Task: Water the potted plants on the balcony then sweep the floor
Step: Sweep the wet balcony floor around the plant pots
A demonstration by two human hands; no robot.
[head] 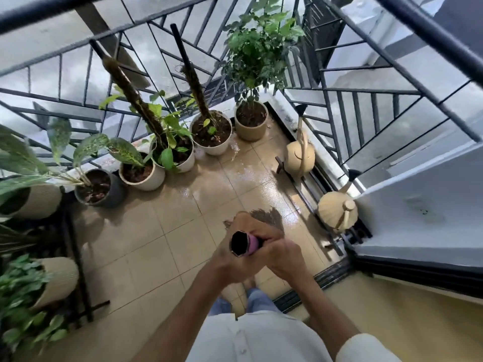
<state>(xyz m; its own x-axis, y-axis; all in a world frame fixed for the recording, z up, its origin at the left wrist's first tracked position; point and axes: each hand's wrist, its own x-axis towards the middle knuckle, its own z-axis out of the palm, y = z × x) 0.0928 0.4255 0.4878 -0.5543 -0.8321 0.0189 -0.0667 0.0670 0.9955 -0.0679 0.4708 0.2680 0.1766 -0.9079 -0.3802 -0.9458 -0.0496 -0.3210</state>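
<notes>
Down near the wet tiled floor (183,226), both hands grip a pink broom handle (249,245) end-on: left hand (232,254) beside right hand (281,253). Potted plants (211,131) line the floor's far edge by the railing (78,82).

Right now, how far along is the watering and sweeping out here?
Watering looks done: water pools on the tiles near the white pot. Sweeping is in hand: both hands, left and right, grip the pink broom handle, bristles on the floor. Most of the floor is likely still unswept.
</notes>
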